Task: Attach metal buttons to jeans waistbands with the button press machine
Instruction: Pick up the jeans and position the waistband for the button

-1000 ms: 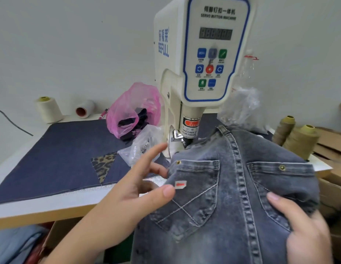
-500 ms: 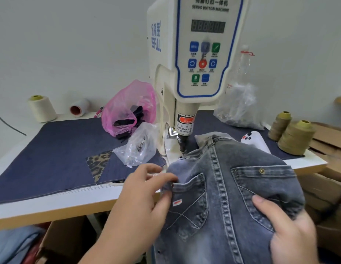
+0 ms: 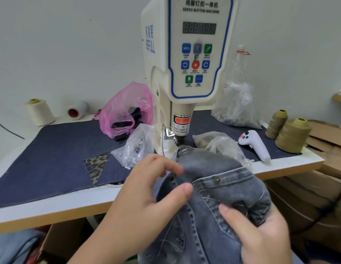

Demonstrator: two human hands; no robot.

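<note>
Right hand [image 3: 265, 235], nearest, gripped a bunched fold of the grey jeans [image 3: 213, 197], thumb laid on top and fingers curled underneath. Left hand [image 3: 144, 199], just left of it, pinched the denim by a seam between thumb and curled fingers, remaining fingers loosely bent above. Jeans were heaped in front of the button machine [image 3: 184, 73], over the near edge of the table [image 3: 51, 208], upper end reaching up to the base of the machine's press head [image 3: 180, 139]; whether touching it, could not tell. A small brass rivet [image 3: 218, 180] showed on a pocket edge.

Left of the machine lay a clear bag of metal parts [image 3: 137, 147], a leopard-print patch [image 3: 98, 166] on the dark denim mat [image 3: 51, 153], and a pink bag [image 3: 125, 111] behind. Right of the machine lay another clear bag [image 3: 217, 141], a white handheld controller [image 3: 254, 144], and two olive thread cones [image 3: 287, 132]. Farther right of the machine sat a crumpled clear bag [image 3: 236, 105]. Far left of the machine, by the wall, stood a cream thread cone [image 3: 40, 112] and a white spool [image 3: 77, 110] on its side.
</note>
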